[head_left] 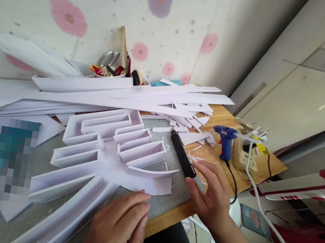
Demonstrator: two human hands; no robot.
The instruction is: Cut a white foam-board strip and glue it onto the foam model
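Resting flat and loosely spread, the left hand (116,229) is laid on the grey cutting mat (165,202) near the table's front edge. By the right hand (211,191), fingers loosely open, the slim black-handled craft knife (182,154) is touched beside the white foam-board model (109,146).

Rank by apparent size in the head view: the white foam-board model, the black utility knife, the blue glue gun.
1. White foam-board model, by far the largest.
2. Black utility knife.
3. Blue glue gun.
The knife looks longer and the gun bulkier, and the gun lies farther from the camera, so their order is unsure.
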